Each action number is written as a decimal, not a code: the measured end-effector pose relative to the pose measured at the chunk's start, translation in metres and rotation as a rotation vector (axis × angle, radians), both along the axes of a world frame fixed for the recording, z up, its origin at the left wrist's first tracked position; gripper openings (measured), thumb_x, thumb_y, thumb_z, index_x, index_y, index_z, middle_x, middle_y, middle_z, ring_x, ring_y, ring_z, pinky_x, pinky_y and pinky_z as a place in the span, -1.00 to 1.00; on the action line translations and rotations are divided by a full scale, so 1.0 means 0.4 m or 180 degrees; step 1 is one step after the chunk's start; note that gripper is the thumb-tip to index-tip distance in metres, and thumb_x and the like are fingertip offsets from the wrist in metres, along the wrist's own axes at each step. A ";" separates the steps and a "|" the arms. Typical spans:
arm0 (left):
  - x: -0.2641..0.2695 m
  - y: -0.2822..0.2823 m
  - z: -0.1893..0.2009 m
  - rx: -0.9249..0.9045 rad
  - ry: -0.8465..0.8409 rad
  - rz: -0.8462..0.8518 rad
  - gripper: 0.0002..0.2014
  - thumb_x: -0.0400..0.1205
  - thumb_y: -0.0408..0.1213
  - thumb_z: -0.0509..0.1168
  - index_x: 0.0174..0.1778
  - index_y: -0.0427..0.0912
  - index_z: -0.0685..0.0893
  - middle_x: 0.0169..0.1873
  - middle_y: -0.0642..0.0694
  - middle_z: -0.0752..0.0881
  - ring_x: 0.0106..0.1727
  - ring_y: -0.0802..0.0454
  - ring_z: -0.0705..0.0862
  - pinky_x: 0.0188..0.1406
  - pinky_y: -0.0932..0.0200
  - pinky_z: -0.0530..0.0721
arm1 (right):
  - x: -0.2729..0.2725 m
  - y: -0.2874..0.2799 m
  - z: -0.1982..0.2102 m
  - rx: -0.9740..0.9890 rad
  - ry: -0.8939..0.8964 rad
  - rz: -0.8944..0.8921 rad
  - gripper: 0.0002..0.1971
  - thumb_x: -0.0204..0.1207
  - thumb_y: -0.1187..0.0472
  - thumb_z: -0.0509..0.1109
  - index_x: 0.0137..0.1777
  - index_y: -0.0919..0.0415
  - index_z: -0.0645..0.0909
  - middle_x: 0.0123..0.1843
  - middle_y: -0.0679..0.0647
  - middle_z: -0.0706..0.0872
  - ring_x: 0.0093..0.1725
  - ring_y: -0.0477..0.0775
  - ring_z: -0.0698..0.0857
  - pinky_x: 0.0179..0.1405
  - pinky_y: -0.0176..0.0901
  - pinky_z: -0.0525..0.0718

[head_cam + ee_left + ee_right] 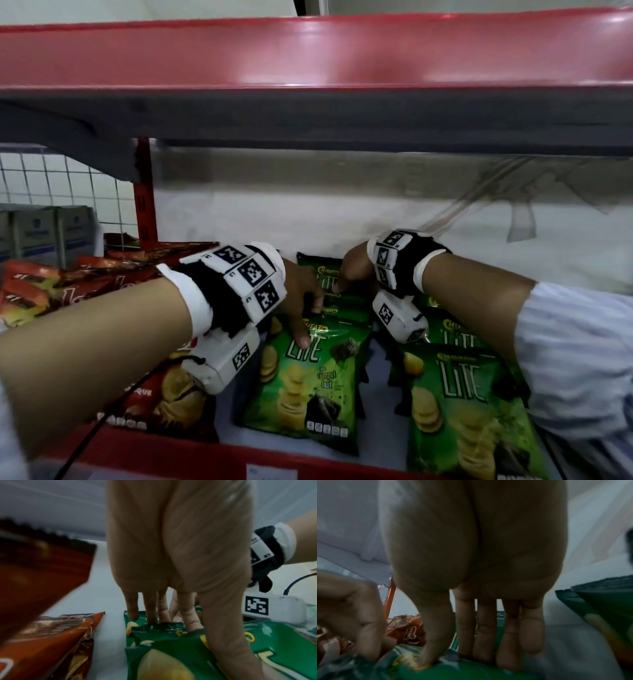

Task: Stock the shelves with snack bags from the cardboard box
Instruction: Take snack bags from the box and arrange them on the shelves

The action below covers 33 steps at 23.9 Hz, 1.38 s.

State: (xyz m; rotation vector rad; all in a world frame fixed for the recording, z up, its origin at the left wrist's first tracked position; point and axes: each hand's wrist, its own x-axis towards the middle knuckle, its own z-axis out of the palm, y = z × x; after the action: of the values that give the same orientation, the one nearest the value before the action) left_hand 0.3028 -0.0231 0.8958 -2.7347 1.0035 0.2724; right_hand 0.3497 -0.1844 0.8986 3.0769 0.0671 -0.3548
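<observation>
Left hand (pixel 301 301) grip pinching middle green bag's (pixel 301 380) top, right hand (pixel 352 270) fingers pinching rear bag (pixel 322 270) — several green bags, red bags (pixel 164 404) leftward.

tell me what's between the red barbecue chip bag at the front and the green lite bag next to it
Nothing: a bare strip of pale shelf liner separates the red barbecue chip bag from the green Lite bag, seen in the head view.

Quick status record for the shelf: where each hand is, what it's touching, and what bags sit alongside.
left hand: thumb on the front green bag, fingers reaching behind its top edge
right hand: fingers and thumb on the rear green bag
green bags at right: lying overlapped, untouched
red bags: left of the green row
shelf: white surface bare between the bags
cardboard box: not in view
</observation>
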 end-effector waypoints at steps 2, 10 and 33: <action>-0.008 0.007 0.008 -0.0114 0.0113 -0.0097 -0.50 0.40 0.00 0.54 0.19 -0.10 0.62 0.30 -0.17 0.55 0.32 -0.11 0.54 0.28 0.11 0.55 | -0.011 0.006 0.011 0.0269 0.0045 0.0209 -0.56 0.50 -0.01 0.44 0.30 0.25 0.65 0.12 0.12 0.70 0.04 0.11 0.62 0.03 -0.13 0.53; -0.008 -0.044 0.019 -0.0798 -0.0225 -0.0082 -0.46 0.37 -0.15 0.59 0.21 -0.19 0.58 0.10 -0.11 0.65 -0.18 0.10 0.63 -0.33 0.37 0.51 | -0.047 -0.059 0.098 0.0328 -0.0454 0.0137 -0.71 0.43 0.18 0.54 0.16 0.12 0.75 -0.04 0.05 0.72 -0.05 0.01 0.63 -0.10 -0.18 0.60; 0.001 -0.044 0.016 -0.1235 0.0268 -0.0048 -0.54 0.46 -0.11 0.51 0.23 -0.10 0.55 -0.03 0.07 0.58 -0.28 0.35 0.61 -0.19 0.39 0.53 | 0.017 -0.075 0.084 -0.0305 -0.0796 0.0369 -0.76 0.45 0.45 0.39 0.09 0.27 0.72 0.10 0.16 0.79 -0.10 -0.02 0.62 -0.38 -0.43 0.47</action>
State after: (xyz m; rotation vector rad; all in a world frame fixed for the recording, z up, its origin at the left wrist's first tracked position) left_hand 0.3033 -0.0408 0.9020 -3.0802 1.2101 0.2100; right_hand 0.3564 -0.2146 0.9320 2.9772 0.2115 0.0320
